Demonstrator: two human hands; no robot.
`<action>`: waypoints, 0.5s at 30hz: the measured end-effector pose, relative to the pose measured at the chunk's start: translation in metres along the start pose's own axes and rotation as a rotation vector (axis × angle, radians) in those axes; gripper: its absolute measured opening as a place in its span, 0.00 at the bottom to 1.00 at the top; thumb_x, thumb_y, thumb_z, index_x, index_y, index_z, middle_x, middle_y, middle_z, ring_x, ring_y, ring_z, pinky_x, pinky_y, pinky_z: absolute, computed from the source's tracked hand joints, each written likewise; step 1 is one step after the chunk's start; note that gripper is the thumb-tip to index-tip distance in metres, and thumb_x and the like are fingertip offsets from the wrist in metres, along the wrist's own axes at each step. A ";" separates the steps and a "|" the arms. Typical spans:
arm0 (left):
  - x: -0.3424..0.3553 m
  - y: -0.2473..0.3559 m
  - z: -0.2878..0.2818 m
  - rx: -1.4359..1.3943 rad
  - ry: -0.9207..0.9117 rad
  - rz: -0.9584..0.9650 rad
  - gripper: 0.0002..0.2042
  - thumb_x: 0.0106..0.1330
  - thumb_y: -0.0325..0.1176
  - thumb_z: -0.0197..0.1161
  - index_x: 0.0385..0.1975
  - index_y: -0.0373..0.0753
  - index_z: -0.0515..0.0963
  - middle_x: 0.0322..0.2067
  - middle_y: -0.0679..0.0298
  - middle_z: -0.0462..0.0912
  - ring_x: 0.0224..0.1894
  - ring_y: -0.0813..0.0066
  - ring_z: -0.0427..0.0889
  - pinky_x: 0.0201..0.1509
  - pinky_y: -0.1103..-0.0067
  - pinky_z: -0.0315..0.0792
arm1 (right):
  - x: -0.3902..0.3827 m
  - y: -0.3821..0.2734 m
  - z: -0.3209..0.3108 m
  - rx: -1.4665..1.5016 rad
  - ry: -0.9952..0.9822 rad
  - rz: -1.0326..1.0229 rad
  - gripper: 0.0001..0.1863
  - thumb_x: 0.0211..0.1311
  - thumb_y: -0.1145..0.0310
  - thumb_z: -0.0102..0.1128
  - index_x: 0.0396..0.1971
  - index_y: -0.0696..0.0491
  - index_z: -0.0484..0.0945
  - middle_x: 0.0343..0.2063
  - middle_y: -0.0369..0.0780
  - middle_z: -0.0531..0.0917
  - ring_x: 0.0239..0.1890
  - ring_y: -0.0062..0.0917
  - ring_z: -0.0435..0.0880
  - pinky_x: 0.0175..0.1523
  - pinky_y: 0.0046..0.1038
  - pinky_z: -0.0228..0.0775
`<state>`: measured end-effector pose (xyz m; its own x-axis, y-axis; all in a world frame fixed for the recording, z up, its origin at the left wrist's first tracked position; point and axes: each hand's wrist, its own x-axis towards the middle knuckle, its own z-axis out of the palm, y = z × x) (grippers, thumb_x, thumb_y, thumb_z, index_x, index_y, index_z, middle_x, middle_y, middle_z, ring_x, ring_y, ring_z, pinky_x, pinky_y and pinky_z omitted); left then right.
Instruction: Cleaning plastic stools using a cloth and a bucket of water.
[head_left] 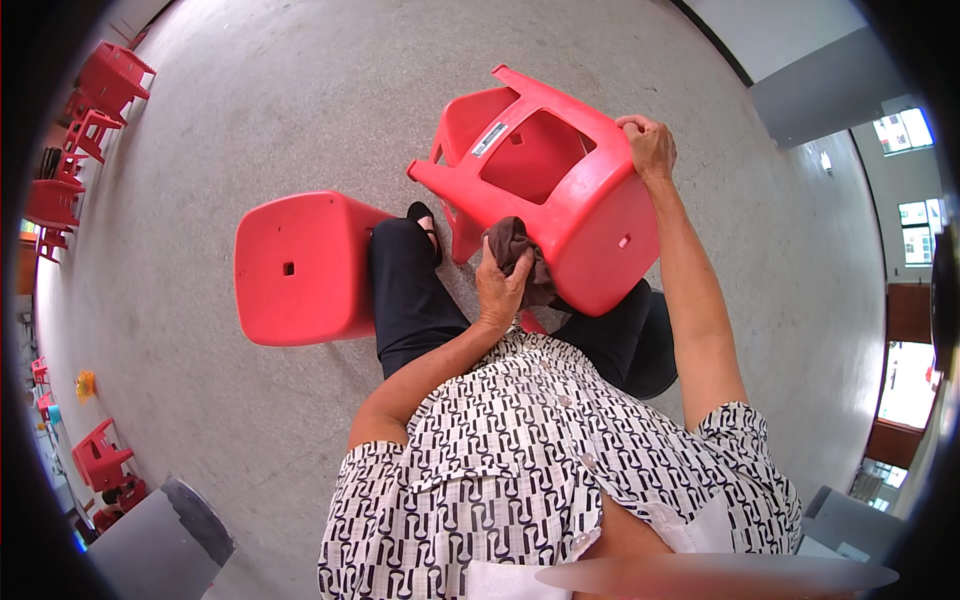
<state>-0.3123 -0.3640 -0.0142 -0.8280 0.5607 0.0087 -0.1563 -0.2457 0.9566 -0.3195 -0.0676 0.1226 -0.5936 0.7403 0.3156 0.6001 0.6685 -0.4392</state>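
A red plastic stool (600, 225) is tipped over in front of me, its seat turned toward my body and its legs pointing away to the upper left. My right hand (650, 150) is closed round the far right edge of its seat. In my left hand (500, 288) is a bunched dark brown cloth (515, 250), pressed against the stool's near side. More red plastic (465, 125) shows behind the tipped stool; whether it belongs to another stool I cannot tell. Beside my left knee stands a second red stool (290, 265), upright, with a small square hole in its seat.
Grey concrete floor (310, 110) surrounds me. Several red stools (110, 80) stand along the far left, and another red stool (100, 458) sits at the lower left near a grey panel (160, 545). Windows (905, 130) line the right wall.
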 end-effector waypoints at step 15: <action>0.002 -0.007 -0.005 0.017 0.075 -0.067 0.24 0.69 0.23 0.59 0.64 0.34 0.64 0.46 0.63 0.77 0.48 0.78 0.77 0.51 0.82 0.73 | -0.004 0.000 0.001 0.026 0.015 0.007 0.15 0.56 0.60 0.53 0.32 0.44 0.90 0.22 0.35 0.86 0.28 0.26 0.84 0.37 0.32 0.74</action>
<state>-0.3153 -0.3647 -0.0224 -0.8539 0.5148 -0.0763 -0.2037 -0.1958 0.9593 -0.3179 -0.0707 0.1209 -0.5814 0.7459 0.3250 0.5899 0.6615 -0.4631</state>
